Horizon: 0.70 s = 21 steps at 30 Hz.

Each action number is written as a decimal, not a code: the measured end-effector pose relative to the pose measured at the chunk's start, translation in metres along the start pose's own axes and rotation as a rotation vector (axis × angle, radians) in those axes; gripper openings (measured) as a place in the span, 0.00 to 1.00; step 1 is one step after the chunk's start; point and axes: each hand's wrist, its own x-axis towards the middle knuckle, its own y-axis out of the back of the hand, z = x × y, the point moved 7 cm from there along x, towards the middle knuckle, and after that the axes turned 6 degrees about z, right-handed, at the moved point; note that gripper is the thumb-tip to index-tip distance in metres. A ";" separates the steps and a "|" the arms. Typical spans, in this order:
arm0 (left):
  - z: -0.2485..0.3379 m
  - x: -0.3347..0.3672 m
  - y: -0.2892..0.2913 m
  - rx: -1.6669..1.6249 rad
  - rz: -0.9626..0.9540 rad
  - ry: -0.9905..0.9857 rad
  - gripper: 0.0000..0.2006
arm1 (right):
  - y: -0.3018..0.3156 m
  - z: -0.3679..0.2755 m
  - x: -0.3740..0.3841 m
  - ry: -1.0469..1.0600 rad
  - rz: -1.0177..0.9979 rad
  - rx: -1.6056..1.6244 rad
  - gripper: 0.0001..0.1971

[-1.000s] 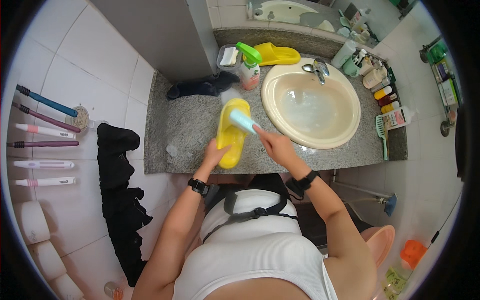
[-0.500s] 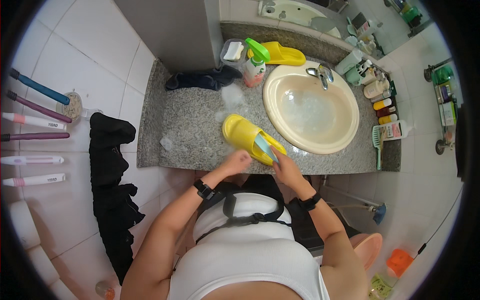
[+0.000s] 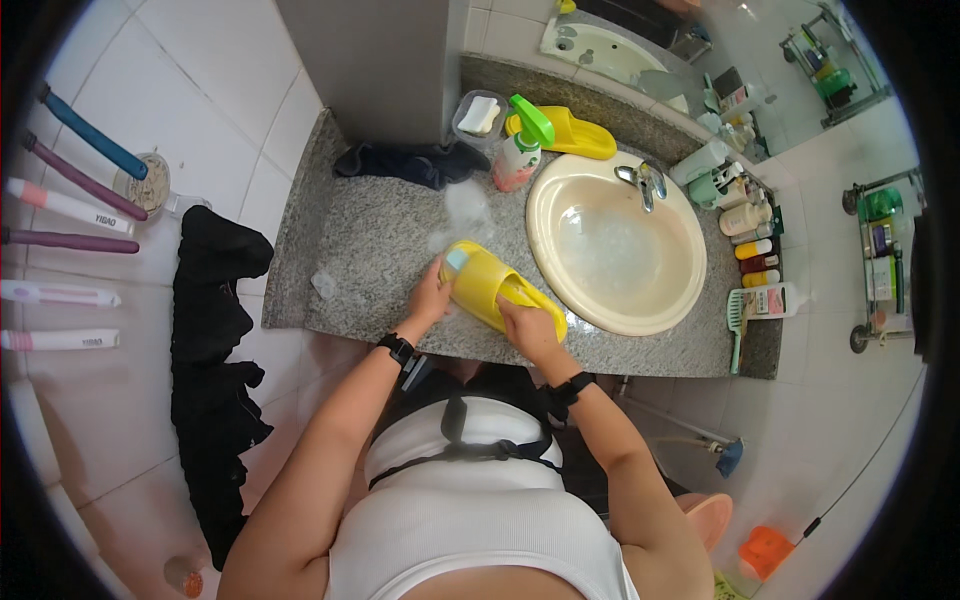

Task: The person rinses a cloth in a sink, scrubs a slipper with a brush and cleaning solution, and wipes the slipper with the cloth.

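Observation:
A yellow slipper point(image 3: 487, 282) lies on the granite counter, its toe end toward the back left. My left hand point(image 3: 431, 292) is closed on the left edge of that toe end. At the slipper's foot opening, my right hand point(image 3: 530, 325) is closed with its fingers reaching under the strap. The pale end of a light blue brush-like tool point(image 3: 456, 260) shows at the toe; the strap and my right hand hide the rest. White foam point(image 3: 466, 205) sits on the counter just beyond the toe.
A cream sink point(image 3: 619, 333) with cloudy water is at the right. Behind stand a spray bottle point(image 3: 517, 165), a second yellow slipper point(image 3: 575, 135), a soap box point(image 3: 480, 115) and a dark cloth point(image 3: 410, 163). A green comb-like brush point(image 3: 736, 320) and several bottles line the right side.
My left hand has moved to the slipper's toe end and taken hold. My right hand has pushed the light blue tool deeper, so its end shows at the toe. The view has shifted slightly.

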 end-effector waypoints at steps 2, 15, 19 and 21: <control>-0.004 0.001 0.006 -0.032 0.017 -0.026 0.33 | 0.009 -0.008 -0.007 -0.021 -0.064 -0.085 0.21; 0.006 0.002 0.005 0.024 0.079 -0.029 0.26 | -0.013 0.005 -0.001 0.034 -0.091 -0.137 0.23; -0.006 0.000 0.008 0.016 0.084 0.061 0.16 | 0.013 -0.006 -0.003 0.064 -0.216 -0.155 0.23; -0.004 -0.003 0.004 0.012 0.082 0.059 0.15 | 0.046 0.012 -0.035 0.030 -0.288 -0.178 0.23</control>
